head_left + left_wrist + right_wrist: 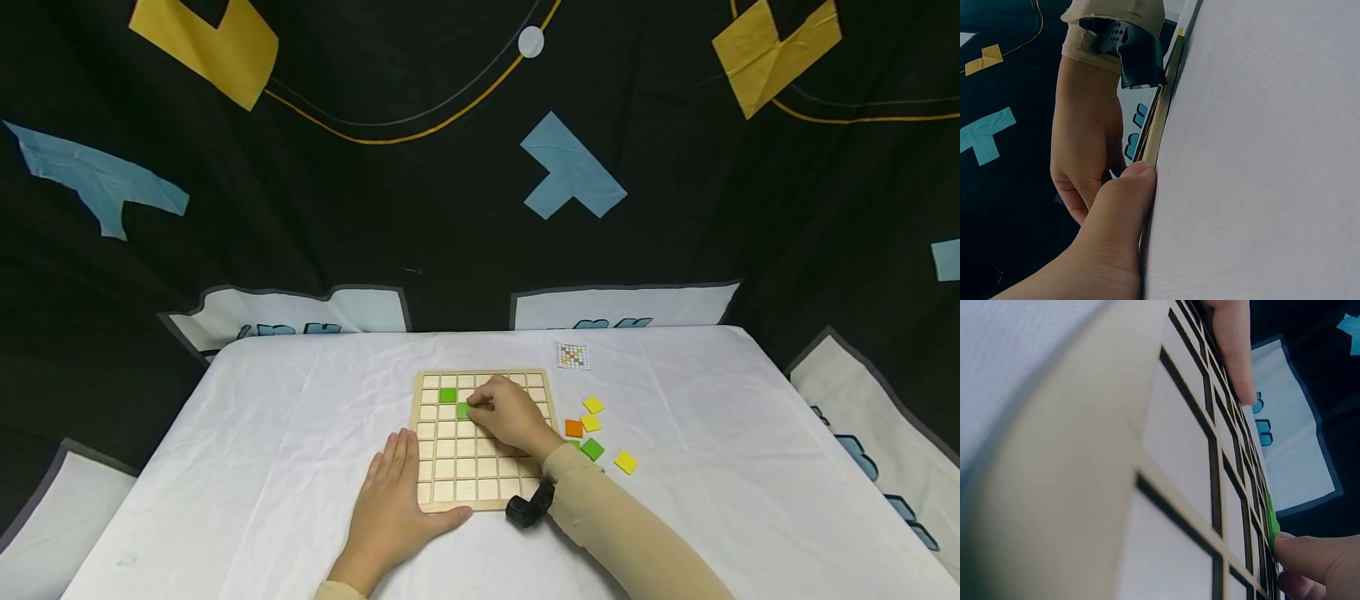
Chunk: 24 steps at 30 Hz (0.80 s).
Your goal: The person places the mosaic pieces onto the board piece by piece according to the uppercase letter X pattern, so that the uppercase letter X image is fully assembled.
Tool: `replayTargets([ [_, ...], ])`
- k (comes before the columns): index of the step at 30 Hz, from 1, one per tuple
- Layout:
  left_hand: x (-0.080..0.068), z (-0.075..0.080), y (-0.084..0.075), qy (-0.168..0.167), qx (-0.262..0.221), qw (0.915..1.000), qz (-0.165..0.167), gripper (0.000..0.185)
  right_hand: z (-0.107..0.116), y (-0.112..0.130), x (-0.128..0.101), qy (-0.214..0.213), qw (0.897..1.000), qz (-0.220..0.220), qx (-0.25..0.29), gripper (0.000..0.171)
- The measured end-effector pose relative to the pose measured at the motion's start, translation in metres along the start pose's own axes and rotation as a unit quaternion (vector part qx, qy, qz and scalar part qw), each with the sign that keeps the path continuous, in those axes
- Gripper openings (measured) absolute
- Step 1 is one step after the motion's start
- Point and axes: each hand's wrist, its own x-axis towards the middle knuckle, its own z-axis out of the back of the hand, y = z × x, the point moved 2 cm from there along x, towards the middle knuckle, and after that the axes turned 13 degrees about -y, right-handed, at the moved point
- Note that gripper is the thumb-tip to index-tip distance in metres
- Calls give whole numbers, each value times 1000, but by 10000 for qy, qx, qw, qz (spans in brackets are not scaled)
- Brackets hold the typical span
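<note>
A wooden grid board [445,489] lies on the white table. One green tile [447,395] sits in an upper-left cell. My right hand [510,412] reaches over the board with curled fingers and pinches a second green tile [463,411] at a cell down and right of the first. In the right wrist view, the thumb [1300,553] touches the edge of this green tile [1272,522]; part of the grip is hidden. My left hand [397,496] rests at the board's lower-left corner, straight fingers along the left side and thumb [1125,190] against the front edge.
Right of the board lie yellow tiles [626,462], an orange tile [573,428] and green tiles [592,449], one partly hidden by the right arm. A small printed grid card [573,357] lies beyond them. A black wrist camera [531,504] hangs over the board's front edge.
</note>
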Motion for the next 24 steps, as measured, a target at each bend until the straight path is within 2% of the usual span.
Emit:
replayTargets([
  [6,0,0,-1,-38,-33,10000,-38,136,7,0,-5,178,9997,116,-81,17],
  [14,0,-2,-1,-50,-69,10000,1,137,35,-7,-19,166,9990,268,-310,21],
  [19,0,-3,0,2,-16,10000,39,139,60,-18,-29,140,9969,136,-758,24],
  [24,0,-2,0,-63,-32,10000,9,138,82,-37,-39,100,9940,-240,-1059,26],
])
